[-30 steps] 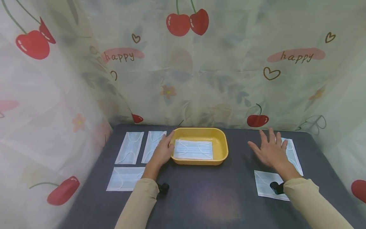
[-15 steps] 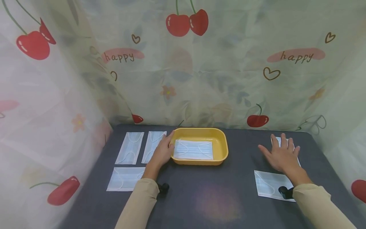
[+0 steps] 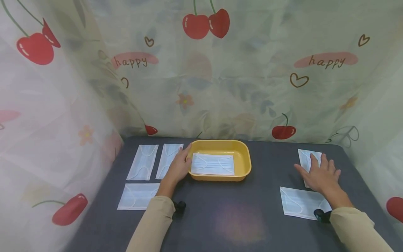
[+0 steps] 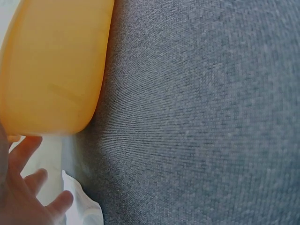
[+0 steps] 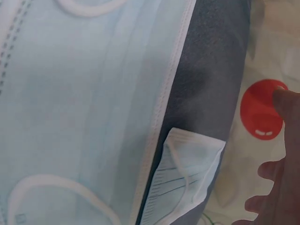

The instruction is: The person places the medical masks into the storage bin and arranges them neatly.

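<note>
At the left end of a yellow plastic tray (image 3: 242, 164), my left hand (image 3: 178, 166) touches the rim. In the left wrist view, the fingers (image 4: 29, 151) are spread beside the tray's outer wall; the thumb's contact is hard to see. A pale blue disposable face mask (image 3: 214, 164) with white ear loops lies inside the tray. My right hand (image 3: 324, 176), fingers spread and holding nothing, is over an upright-lying face mask (image 3: 304, 159) at the far right, partly hiding it. Below it, another face mask (image 3: 296, 203) lies crosswise, partly covered by the right wrist.
On the left lie three more face masks: one at the far left (image 3: 142, 162), one beside the left hand (image 3: 167, 161) and one crosswise in front (image 3: 136, 196). A cherry-printed curtain (image 3: 220, 94) encloses the dark grey table (image 3: 201, 220).
My right hand has moved right and slightly nearer, uncovering the upper left part of the far mask. The left hand, the tray and the masks stay in place.
</note>
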